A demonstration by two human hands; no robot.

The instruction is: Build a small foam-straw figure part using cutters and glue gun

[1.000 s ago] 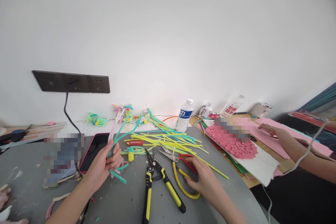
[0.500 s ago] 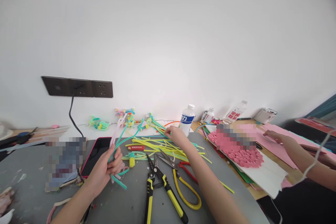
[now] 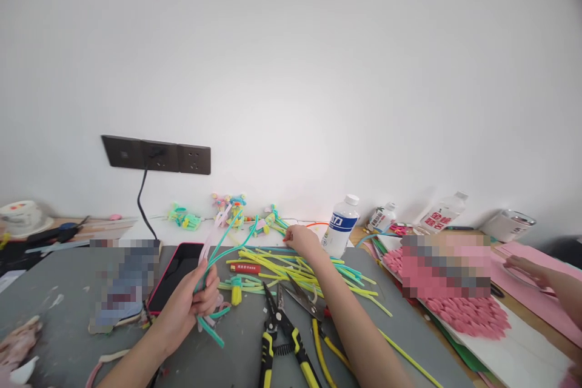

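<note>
My left hand (image 3: 200,294) is closed around several pipe cleaners (image 3: 220,244), teal and pale pink. Their long ends rise above my fist and the short ends stick out below. At the back of the table, my right hand (image 3: 304,239) is pinched over the far end of a loose pile of yellow and teal pipe cleaners (image 3: 291,265). What lies between its fingertips is too small to make out. A red lighter (image 3: 244,268) and a short bundled yellow-and-teal piece (image 3: 236,291) lie between the hands. Black-and-yellow pliers (image 3: 276,318) rest open in front.
Yellow-handled scissors (image 3: 318,339) lie partly under my right forearm. Behind it stands a bottle (image 3: 343,227). A phone (image 3: 177,276) lies on the left, with small pipe-cleaner figures (image 3: 230,203) by the wall. Another person's hand (image 3: 530,270) is over pink paper at right.
The view has swung left, so most things sit further right in the picture. Relative to the bottle, my right hand has shifted slightly left. My left hand keeps its hold on the pipe cleaners.
</note>
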